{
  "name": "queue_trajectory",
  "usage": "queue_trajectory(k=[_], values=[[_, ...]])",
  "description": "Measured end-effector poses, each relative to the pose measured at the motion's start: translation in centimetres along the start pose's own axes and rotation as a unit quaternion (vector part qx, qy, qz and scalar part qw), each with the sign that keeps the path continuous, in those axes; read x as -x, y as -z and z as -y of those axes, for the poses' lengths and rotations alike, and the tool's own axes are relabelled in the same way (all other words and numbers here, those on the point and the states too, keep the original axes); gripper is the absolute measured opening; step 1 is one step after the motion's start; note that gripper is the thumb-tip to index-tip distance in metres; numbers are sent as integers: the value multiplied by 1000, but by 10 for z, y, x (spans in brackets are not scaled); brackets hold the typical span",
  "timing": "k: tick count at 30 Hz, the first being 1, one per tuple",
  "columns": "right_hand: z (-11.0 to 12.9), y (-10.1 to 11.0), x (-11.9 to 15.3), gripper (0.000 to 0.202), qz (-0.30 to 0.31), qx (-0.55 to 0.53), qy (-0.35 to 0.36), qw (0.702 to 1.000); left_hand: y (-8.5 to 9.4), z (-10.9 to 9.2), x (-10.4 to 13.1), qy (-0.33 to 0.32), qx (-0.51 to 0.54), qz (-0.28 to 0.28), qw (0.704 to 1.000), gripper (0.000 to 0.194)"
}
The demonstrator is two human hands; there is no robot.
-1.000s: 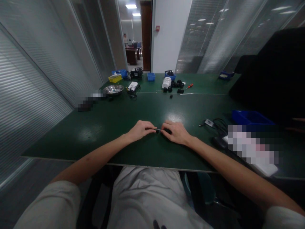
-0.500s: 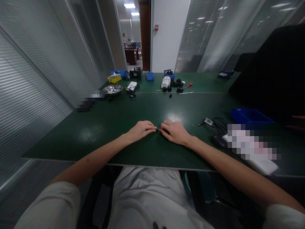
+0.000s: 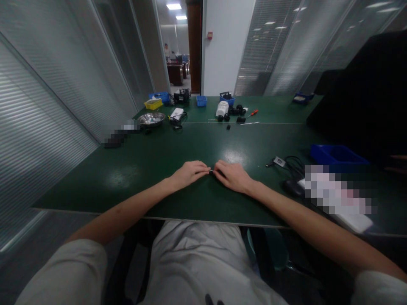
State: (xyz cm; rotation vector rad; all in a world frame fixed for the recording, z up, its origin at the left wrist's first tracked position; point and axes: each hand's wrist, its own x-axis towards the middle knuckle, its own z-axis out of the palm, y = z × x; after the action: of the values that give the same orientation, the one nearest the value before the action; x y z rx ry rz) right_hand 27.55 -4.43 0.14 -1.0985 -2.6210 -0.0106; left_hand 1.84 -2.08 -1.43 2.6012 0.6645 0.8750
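Both hands rest on the green desk (image 3: 159,156), fingertips meeting. Left hand (image 3: 187,173) and right hand (image 3: 233,176) each pinch one end of a small dark part (image 3: 211,172), fingers curled shut round it. Black cable (image 3: 291,163) lies right of the hands.

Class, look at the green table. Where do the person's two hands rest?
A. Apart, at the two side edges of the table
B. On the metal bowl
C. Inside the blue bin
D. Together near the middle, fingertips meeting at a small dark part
D: the left hand and right hand meet fingertip to fingertip at a small dark part on the green table, away from the blue bin and metal bowl.
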Motion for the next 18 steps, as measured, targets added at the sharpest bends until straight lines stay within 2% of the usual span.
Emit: queue_trajectory(k=[8,18], values=[[2,1,1,30,7,30,11,999,-1,0,0,3,-11,13,1000,29],[-4,-5,-1,26,-10,-36,-4,999,0,0,-3,20,39,-18,999,28]])
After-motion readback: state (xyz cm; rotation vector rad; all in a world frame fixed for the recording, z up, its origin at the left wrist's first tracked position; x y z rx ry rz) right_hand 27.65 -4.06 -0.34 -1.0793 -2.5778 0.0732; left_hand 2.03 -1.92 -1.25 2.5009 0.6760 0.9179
